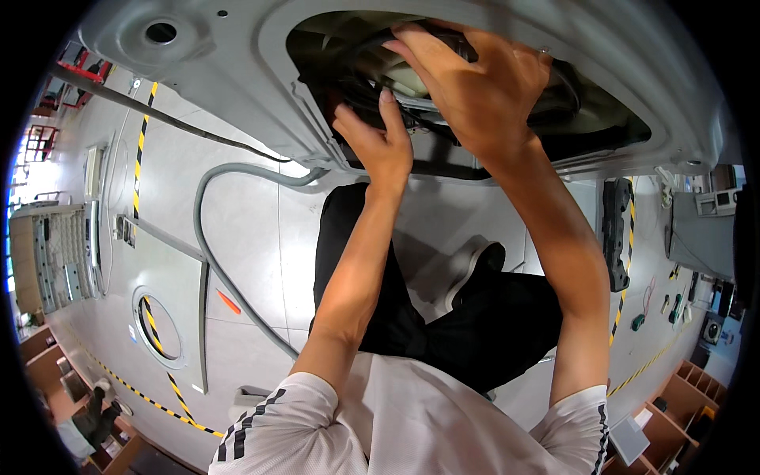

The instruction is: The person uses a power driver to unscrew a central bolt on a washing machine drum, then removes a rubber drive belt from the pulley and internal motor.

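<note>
A grey sheet-metal appliance housing (261, 87) stands over my knees, with a large rounded opening in it. My right hand (483, 87) reaches in at the top of the opening, its visible fingers bent over a curved black band (368, 41); its other fingers are hidden behind the metal edge. Lower and to the left, my left hand (376, 142) is inside the opening with thumb and forefinger apart, near dark parts too shadowed to name. A pale rounded part (405, 79) shows between both hands.
A grey corrugated hose (202, 214) loops from the housing along the floor, with a dark cable (170, 120) above it. At left lie a panel with a round hole (194, 317) and an orange tool (228, 301). Rightward is a long dark part (615, 237). Another person (87, 427) is at lower left.
</note>
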`<action>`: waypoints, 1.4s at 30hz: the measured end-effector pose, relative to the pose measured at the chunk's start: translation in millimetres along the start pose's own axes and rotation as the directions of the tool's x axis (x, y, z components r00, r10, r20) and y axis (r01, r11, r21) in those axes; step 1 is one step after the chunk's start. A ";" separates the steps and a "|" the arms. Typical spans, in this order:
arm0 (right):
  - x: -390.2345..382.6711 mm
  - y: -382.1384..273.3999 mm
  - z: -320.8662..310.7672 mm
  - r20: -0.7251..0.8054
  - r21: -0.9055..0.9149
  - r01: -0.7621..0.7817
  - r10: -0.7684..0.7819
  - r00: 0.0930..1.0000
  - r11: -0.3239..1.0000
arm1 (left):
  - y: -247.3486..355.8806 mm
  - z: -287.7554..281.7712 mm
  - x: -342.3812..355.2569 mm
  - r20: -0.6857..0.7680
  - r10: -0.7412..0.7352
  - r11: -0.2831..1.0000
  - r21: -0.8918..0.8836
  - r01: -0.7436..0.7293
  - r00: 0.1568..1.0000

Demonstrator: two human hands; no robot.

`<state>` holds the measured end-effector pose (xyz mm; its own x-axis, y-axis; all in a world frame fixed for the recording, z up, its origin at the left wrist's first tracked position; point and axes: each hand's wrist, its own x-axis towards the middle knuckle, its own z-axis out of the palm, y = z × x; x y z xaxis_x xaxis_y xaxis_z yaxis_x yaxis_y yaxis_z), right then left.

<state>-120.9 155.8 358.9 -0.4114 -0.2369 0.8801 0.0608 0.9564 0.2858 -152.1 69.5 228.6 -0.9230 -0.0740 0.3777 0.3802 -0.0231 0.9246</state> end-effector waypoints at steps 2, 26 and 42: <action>-0.4 0.6 4.1 -0.085 -0.050 0.036 -0.040 0.996 0.998 | -9.9 -7.5 -0.8 0.077 0.074 0.978 0.189 -0.087 0.994; 9.3 -2.0 -1.3 -0.055 0.057 0.056 -0.053 0.997 0.997 | -15.9 -3.3 12.1 0.052 0.242 0.957 0.153 -0.247 0.969; 5.4 -1.2 -2.3 -0.033 0.024 0.036 -0.036 0.999 0.999 | 26.7 4.5 14.3 -0.047 0.118 0.993 0.005 -0.118 0.992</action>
<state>-121.1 152.9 364.2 -0.3833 -0.2763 0.8813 0.0243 0.9509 0.3087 -155.4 72.2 258.9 -0.8677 -0.1229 0.4817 0.4863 -0.0089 0.8737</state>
